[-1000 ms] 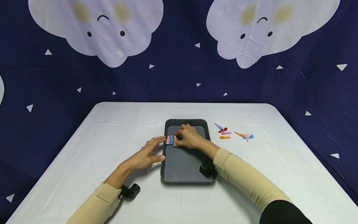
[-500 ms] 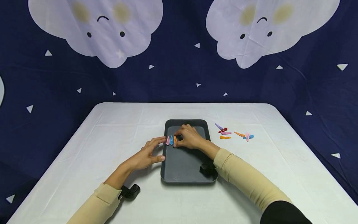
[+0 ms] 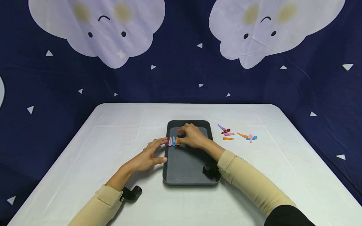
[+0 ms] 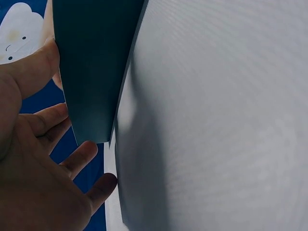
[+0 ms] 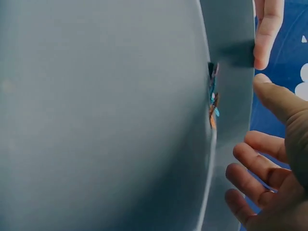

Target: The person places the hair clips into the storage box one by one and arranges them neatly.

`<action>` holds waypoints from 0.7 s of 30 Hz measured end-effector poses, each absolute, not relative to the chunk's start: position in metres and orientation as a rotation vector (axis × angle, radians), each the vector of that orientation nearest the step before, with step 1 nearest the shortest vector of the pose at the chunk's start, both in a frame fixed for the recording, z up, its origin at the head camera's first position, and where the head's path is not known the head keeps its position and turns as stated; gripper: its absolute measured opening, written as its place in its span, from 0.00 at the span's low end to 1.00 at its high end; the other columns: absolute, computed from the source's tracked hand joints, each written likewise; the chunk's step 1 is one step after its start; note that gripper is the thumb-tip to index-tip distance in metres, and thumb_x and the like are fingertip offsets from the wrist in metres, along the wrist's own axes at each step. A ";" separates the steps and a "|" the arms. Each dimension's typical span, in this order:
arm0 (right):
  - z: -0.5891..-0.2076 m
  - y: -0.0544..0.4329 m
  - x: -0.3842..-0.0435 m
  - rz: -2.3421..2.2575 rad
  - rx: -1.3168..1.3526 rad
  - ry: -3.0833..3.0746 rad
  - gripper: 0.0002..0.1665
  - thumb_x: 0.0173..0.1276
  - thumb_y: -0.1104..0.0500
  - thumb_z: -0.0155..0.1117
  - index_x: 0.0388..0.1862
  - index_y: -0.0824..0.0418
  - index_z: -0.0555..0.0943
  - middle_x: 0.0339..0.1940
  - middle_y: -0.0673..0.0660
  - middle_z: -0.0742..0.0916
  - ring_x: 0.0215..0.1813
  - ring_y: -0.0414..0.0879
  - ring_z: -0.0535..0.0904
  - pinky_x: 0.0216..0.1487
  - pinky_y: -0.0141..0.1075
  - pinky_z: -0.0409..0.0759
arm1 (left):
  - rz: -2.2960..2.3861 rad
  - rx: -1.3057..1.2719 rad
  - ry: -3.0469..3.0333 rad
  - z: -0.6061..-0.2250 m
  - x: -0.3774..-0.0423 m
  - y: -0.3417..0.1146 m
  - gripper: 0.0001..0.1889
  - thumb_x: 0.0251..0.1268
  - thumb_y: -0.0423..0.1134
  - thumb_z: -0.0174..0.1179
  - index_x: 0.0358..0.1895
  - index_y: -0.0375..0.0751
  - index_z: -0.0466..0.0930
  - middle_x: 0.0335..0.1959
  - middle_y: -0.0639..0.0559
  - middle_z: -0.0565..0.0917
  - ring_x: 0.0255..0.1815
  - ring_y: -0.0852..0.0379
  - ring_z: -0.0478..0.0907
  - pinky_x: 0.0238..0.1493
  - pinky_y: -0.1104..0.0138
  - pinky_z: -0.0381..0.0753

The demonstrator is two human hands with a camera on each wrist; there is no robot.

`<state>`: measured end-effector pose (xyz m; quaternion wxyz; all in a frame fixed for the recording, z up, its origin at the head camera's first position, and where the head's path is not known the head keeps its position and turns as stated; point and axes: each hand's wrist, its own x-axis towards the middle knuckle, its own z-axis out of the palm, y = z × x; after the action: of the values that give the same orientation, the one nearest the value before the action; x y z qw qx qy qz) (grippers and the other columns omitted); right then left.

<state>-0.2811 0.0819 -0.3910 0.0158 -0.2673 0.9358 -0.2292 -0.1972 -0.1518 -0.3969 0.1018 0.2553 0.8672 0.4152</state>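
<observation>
A dark grey tray (image 3: 183,169) lies on the table. Near its left side a pink hair clip (image 3: 170,142), a blue hair clip (image 3: 173,141) and an orange hair clip (image 3: 177,142) stand side by side in a row. My right hand (image 3: 193,137) is over the tray, its thumb close to the orange clip. In the right wrist view its fingers (image 5: 250,180) are apart with nothing between them, and the orange clip (image 5: 212,120) lies on the tray. My left hand (image 3: 147,158) touches the tray's left rim with straight fingers; the left wrist view shows them along the tray's outer wall (image 4: 91,86).
Right of the tray, a loose group on the white table (image 3: 127,125) includes a purple clip (image 3: 222,127), a red clip (image 3: 226,131) and a yellow-orange clip (image 3: 228,138). Farther right, another orange clip (image 3: 242,135) lies near a pink clip (image 3: 250,138) crossing a blue one.
My right hand has let go of the orange hair clip and lifted slightly, its fingers moving off it. The clip stays beside the blue one. My left hand has not moved.
</observation>
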 end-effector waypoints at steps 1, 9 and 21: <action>-0.389 0.082 -0.281 -0.730 -0.829 2.909 0.30 0.58 0.43 0.68 0.56 0.57 0.79 0.49 0.55 0.82 0.55 0.52 0.73 0.63 0.51 0.67 | 1.226 0.747 2.556 -0.397 -0.197 -0.152 0.36 0.62 0.44 0.62 0.72 0.45 0.56 0.75 0.52 0.54 0.74 0.41 0.48 0.65 0.31 0.41; -0.368 0.090 -0.279 -0.828 -0.791 2.909 0.33 0.59 0.41 0.67 0.59 0.56 0.78 0.52 0.55 0.82 0.57 0.51 0.74 0.60 0.48 0.70 | 1.215 0.753 2.564 -0.395 -0.197 -0.152 0.37 0.62 0.42 0.62 0.72 0.42 0.56 0.75 0.50 0.54 0.74 0.39 0.48 0.65 0.31 0.43; -0.341 0.125 -0.279 -0.979 -0.711 2.949 0.32 0.58 0.43 0.68 0.58 0.56 0.78 0.51 0.56 0.83 0.57 0.52 0.73 0.59 0.48 0.70 | 1.229 0.717 2.556 -0.395 -0.196 -0.151 0.36 0.62 0.42 0.62 0.72 0.44 0.57 0.75 0.52 0.54 0.74 0.42 0.47 0.66 0.33 0.40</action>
<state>-0.2788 0.1249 -0.3413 -0.0230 -0.2231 0.9249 -0.3070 -0.1959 -0.1512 -0.3950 0.1080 0.2438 0.8686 0.4176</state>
